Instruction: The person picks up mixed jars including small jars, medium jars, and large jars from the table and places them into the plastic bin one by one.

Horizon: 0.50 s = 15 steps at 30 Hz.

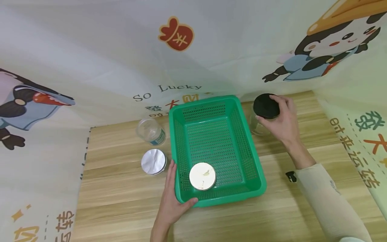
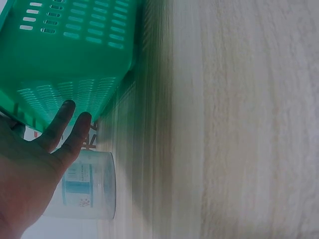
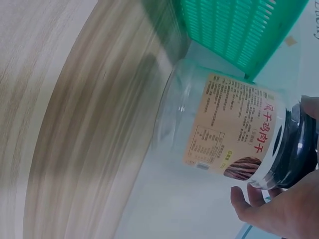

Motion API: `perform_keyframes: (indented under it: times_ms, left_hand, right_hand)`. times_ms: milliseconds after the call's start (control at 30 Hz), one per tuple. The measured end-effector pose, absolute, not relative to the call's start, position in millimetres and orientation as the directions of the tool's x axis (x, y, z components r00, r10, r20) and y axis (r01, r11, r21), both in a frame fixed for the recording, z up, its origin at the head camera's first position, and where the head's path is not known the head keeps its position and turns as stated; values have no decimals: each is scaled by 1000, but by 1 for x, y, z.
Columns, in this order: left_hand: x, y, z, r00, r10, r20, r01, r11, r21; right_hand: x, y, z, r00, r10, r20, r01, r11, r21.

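My right hand (image 1: 285, 122) grips the black lid of a clear plastic jar (image 3: 227, 124) beside the basket's right wall. A tan label with printed writing covers the jar's side in the right wrist view. At the near left corner of the green basket (image 1: 211, 202), my left hand (image 1: 172, 203) rests with fingers straight along the outer wall and thumb at the front rim. Inside the basket, near that corner, lies a round container with a pale gold top (image 1: 202, 176).
Left of the basket stand a clear jar with a blue-green label (image 1: 151, 131) and a silver-topped round container (image 1: 153, 162). A small black item (image 1: 291, 176) lies by the right sleeve. Printed cloth walls (image 1: 115, 50) enclose the wooden tabletop (image 1: 112, 195) at the back and sides.
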<state>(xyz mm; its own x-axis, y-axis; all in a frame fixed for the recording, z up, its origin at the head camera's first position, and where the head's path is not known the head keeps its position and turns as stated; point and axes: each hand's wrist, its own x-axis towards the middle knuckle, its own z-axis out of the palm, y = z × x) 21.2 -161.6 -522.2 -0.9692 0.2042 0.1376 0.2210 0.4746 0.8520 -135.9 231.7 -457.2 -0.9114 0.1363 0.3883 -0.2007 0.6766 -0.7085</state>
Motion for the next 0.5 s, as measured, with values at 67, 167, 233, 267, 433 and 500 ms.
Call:
perform_keyframes:
  times_ms: [67,167,233,267,433,500]
  left_hand:
    - [21,-162,-522,-969,205,139,222,471,854]
    - [20,-162,-523,-969,205,140,224,477,850]
    - [20,-162,-523,-971,202,131,215,484,848]
    - [20,-162,-523,-971,200,127,211,488,847]
    - [20,-161,-522,-972,199,121,204,479,854]
    - [21,-160,-523,-971,201,129,211,465,860]
  right_hand:
    - [-135,232,-457,-906,141,399,-206,677,-707]
    - [-136,234,-458,-897,141,418,-220,679,-700]
    - [-137,235,-458,-892,142,429,-227,681,-696]
    - [-137,235,-457,-889,144,434,-229,682,-695]
    - [-134,235,-453,-885,144,442,-240,673,-700]
    - [-132,235,-451,-880,146,452,-249,670,-700]
